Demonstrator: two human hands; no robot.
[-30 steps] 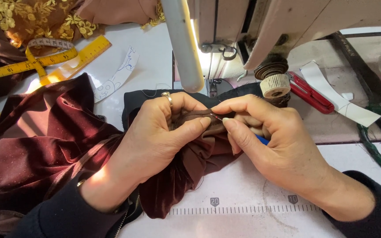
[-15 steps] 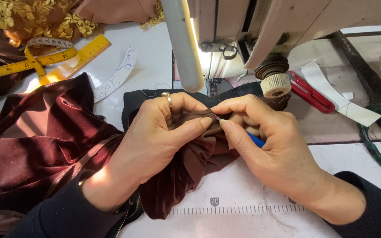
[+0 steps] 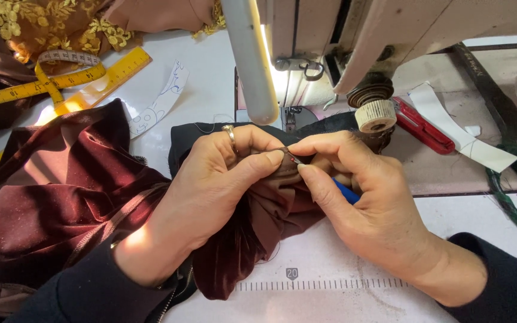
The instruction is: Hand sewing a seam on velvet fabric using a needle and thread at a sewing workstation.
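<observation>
Far left: yellow measuring tape (image 3: 43, 84) lies on the worktop (image 3: 210, 66), clear of the work. Maroon velvet fabric (image 3: 55, 191) is heaped left, one edge drawn centre, just before the sewing machine (image 3: 390, 30). Left hand (image 3: 210, 191) – fingers closed, pinching the bunched edge, likely to keep the seam taut. Right hand (image 3: 366, 203) – fingers closed on a small blue-handled tool (image 3: 348, 192), tip at the fold between both thumbs. Velvet looks soft, glossy, deeply creased. Red clippers (image 3: 423, 127) lie further right.
</observation>
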